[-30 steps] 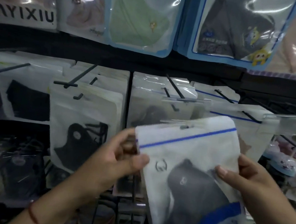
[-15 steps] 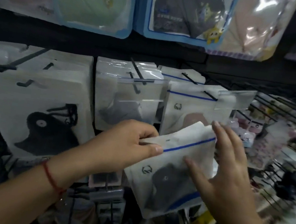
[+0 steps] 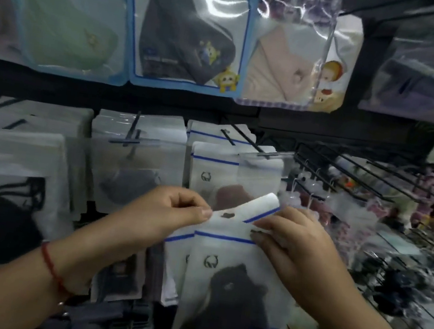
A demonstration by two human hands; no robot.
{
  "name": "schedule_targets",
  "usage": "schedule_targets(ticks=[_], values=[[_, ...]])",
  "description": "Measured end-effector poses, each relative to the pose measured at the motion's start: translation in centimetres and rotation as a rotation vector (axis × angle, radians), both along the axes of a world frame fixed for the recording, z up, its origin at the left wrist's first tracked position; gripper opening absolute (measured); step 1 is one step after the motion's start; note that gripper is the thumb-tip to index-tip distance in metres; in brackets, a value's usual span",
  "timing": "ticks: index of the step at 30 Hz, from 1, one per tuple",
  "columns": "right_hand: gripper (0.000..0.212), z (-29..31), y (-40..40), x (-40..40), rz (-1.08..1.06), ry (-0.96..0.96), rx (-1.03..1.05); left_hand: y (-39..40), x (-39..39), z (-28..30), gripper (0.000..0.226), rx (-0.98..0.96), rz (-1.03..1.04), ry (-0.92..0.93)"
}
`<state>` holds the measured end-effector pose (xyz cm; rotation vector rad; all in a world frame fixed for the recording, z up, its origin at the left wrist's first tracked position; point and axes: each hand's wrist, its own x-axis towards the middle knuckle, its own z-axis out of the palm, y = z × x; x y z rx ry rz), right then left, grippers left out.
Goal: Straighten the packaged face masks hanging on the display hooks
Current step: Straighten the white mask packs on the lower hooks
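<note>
While the left hand (image 3: 171, 214) pinches the top left edge of a white, blue-striped mask packet (image 3: 232, 294) between thumb and curled forefinger, the right hand (image 3: 291, 244) grips the same top flap from the other side, fingers bent over it near the hang hole (image 3: 227, 215); both hands are closed on the packet, neither is free. That packet hangs in front of the lower row, a dark mask showing through its window, its upper flap bent back and tilted to the right rather than lying flat; a second packet's blue stripe peeks out just behind its left edge, and whether the two are held together cannot be told. Behind and above them hangs a matching packet (image 3: 212, 175) on a black display hook (image 3: 245, 140), with more white packets (image 3: 135, 168) to the left and large coloured mask bags (image 3: 191, 32) on the row above. The step in hand looks like threading the flap's hole back onto a hook, or squaring the packet to its neighbours; to do it well the person would flatten the bent flap first, keep the hole visible between the two pinches, level the blue stripe with the one behind; then slide it straight along the hook so that thin plastic around the hole does not tear. A red string bracelet (image 3: 52, 266) circles the left wrist.
</note>
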<state>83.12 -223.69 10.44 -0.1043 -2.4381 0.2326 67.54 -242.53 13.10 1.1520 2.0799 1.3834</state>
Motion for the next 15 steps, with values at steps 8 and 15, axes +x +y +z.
schedule_targets(ticks=[8,15], values=[[0.017,0.0,3.3,-1.9,0.106,-0.068,0.001,0.3,0.0,0.1,0.014,-0.113,0.062,0.077],[0.027,1.2,4.4,-0.5,0.209,0.124,0.273,1.2,0.1,0.8,0.021,0.013,0.098,0.407]])
